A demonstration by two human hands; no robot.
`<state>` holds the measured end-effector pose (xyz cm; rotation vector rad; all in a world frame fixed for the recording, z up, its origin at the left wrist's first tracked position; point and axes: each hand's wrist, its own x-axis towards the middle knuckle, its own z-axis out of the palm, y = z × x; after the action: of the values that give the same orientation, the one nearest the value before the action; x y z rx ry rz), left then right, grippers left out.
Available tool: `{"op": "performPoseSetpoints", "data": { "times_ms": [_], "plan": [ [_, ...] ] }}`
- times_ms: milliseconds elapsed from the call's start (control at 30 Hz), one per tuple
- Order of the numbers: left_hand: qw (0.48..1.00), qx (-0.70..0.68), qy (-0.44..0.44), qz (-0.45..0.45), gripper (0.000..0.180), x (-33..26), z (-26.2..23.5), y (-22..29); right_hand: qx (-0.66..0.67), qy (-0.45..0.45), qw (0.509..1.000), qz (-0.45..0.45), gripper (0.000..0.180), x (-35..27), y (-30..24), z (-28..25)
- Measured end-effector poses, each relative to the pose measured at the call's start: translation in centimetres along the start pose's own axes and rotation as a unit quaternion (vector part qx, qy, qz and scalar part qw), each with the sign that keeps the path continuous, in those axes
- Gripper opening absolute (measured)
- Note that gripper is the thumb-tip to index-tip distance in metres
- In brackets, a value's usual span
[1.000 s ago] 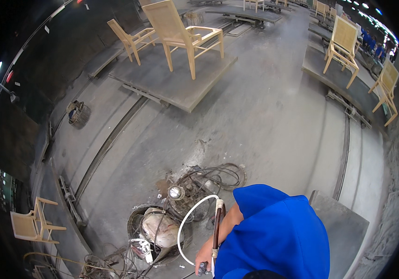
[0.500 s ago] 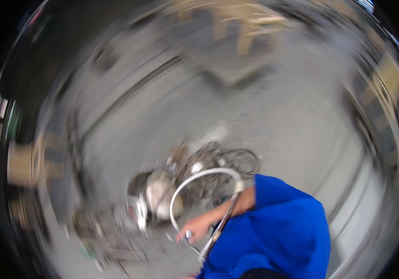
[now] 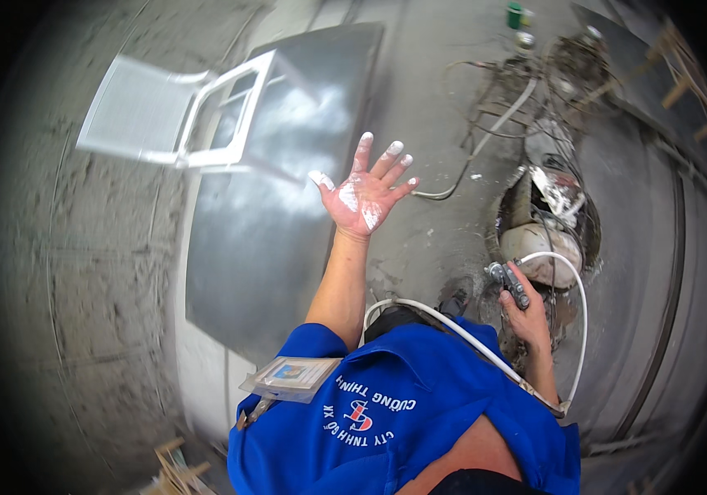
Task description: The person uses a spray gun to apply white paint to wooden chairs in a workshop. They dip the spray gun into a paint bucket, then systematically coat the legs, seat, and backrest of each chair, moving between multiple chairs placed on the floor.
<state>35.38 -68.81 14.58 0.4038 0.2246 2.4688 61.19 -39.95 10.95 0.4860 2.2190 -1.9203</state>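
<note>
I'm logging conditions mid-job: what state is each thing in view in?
Left hand: open, fingers spread, palm smeared white
Right hand: closed around the spray gun
Spray gun: held; trigger position unclear
White hose: curved
White chair: upright on dark board
Tub: open, holding pale bundle

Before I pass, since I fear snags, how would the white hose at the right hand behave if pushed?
The white hose probably springs back: it arcs unkinked. It may tug the spray gun, apparently joined at the right hand.
</note>
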Motion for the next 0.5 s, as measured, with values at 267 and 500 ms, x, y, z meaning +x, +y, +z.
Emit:
{"op": "performPoseSetpoints", "data": {
  "times_ms": [267,500],
  "plan": [
    [0.902,0.048,0.358,0.237,0.076,-16.6,-4.5,7.0,-0.068,-0.172,0.982,-0.022,0.056,3.6,-2.8,7.0],
    [0.522,0.192,0.815,0.164,0.065,-41.7,-14.4,4.7,-0.049,-0.261,0.963,-0.05,0.056,3.0,-3.3,17.5]
  ]
}}
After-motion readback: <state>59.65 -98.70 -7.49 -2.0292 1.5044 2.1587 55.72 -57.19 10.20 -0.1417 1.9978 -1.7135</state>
